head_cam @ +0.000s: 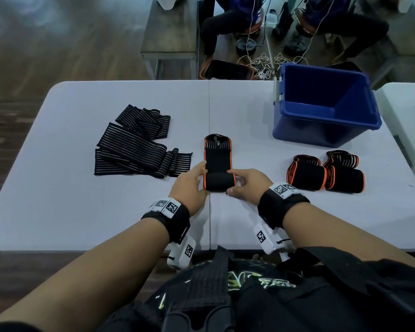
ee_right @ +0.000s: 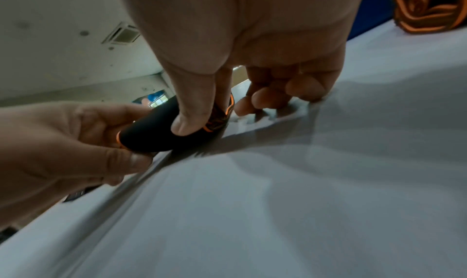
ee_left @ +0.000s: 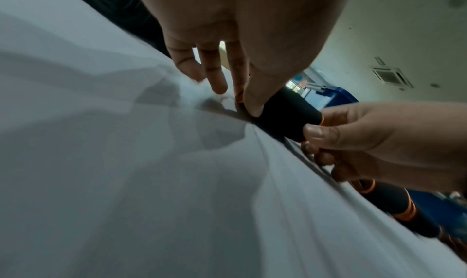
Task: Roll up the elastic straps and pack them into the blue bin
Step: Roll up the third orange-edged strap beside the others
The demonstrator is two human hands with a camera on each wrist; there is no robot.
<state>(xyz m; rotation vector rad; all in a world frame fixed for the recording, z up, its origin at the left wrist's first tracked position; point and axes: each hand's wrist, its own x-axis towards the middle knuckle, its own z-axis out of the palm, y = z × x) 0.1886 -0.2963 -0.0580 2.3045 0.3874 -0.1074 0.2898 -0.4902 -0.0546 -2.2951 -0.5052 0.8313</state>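
- The left hand [head_cam: 189, 185] and right hand [head_cam: 246, 184] each pinched an end of the half-rolled orange-edged strap [head_cam: 218, 164], thumb and fingers closed on the roll.
- The strap lay mid-bench [head_cam: 82, 212]; the blue bin [head_cam: 326, 104] stood far right.
- Two rolled straps [head_cam: 325, 174] sat near the bin.

I see bare forearms, each with a broad black fabric wrist band [head_cam: 171, 222] carrying white square tags printed with black pixel codes. Below each band hangs a white camera housing [head_cam: 183, 254] with another code tag and a thin black cord. Beneath those, dark clothing with pale green print [head_cam: 240, 277].
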